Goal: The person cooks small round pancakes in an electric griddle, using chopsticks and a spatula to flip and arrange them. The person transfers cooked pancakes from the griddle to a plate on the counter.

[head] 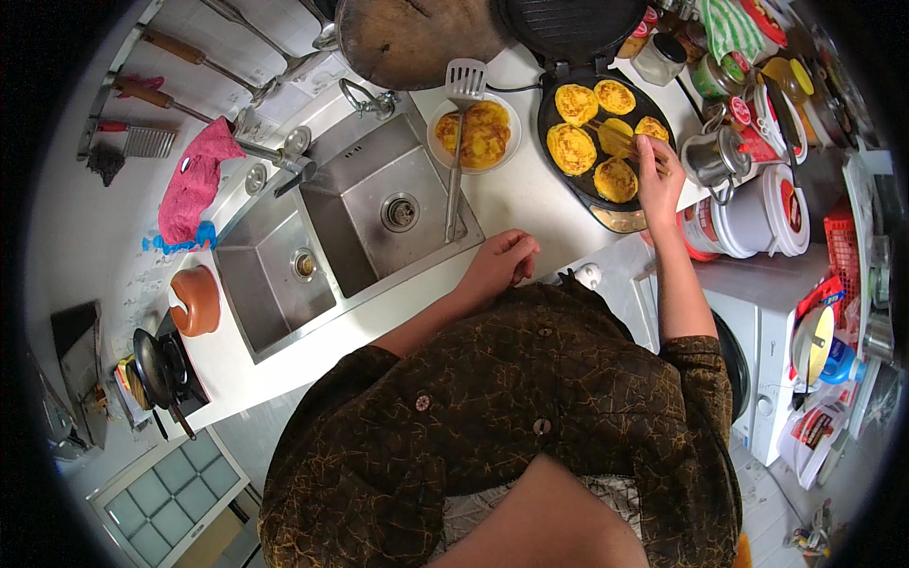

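My right hand (659,181) grips wooden chopsticks (619,139) above an open electric griddle (550,112), their tips among the cakes. Several round, golden-yellow pancakes (572,149) with browned patches lie on its black plate. At the counter's front edge my left hand (505,257) rests near my body, fingers curled and nothing visible in them. Behind it, left of the griddle, a white plate (516,145) holds several browned pancakes (484,140). Across that plate lies a metal slotted turner (466,79), its handle reaching over the sink's corner.
A double steel sink (362,192) with a tap (373,103) fills the counter's left. A round wooden board (419,42) stands behind the plate. Right of the griddle are a metal pot (714,156), jars (659,58) and white tubs (753,209). A power cord (513,89) runs behind the griddle.
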Motion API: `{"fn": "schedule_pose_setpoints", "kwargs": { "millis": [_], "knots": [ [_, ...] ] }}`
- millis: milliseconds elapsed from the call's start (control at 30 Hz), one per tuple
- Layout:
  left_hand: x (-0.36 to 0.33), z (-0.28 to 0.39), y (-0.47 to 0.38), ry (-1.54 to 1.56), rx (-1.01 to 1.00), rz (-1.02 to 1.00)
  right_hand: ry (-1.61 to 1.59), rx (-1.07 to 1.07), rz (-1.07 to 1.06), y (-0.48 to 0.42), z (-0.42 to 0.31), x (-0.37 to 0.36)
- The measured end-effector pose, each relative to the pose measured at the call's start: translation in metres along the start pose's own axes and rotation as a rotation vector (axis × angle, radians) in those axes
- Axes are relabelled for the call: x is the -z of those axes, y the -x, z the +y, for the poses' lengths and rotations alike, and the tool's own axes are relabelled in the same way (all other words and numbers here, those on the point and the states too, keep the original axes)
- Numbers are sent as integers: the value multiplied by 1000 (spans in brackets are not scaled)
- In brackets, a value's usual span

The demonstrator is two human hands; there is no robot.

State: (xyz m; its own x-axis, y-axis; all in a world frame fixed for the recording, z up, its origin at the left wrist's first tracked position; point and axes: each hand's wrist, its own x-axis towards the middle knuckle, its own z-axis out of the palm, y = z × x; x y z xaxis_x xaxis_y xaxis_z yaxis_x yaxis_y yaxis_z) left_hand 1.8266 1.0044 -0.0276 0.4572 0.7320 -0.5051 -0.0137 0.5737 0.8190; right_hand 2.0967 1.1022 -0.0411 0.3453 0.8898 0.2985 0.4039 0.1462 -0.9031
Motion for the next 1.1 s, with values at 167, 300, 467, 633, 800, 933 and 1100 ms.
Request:
{"fn": "schedule_pose_setpoints", "kwargs": {
  "millis": [167,300,467,633,800,933,1100],
  "knots": [
    [2,-1,1,12,-4,-2,-100,-29,-8,0,7,3],
    [4,-2,1,21,-3,7,-126,-112,14,2,9,15],
    [4,-2,-2,12,-3,-4,-222,-159,55,1,14,17],
    [4,-5,-3,25,-1,12,-278,-185,84,1,11,12],
    [5,-4,-3,6,-6,15,-202,-146,65,4,-4,30],
    [6,-6,-4,22,-10,15,-107,-141,-70,20,-9,40],
    [4,-3,-3,33,1,18,1,-53,-198,33,-10,44]
  ]
}}
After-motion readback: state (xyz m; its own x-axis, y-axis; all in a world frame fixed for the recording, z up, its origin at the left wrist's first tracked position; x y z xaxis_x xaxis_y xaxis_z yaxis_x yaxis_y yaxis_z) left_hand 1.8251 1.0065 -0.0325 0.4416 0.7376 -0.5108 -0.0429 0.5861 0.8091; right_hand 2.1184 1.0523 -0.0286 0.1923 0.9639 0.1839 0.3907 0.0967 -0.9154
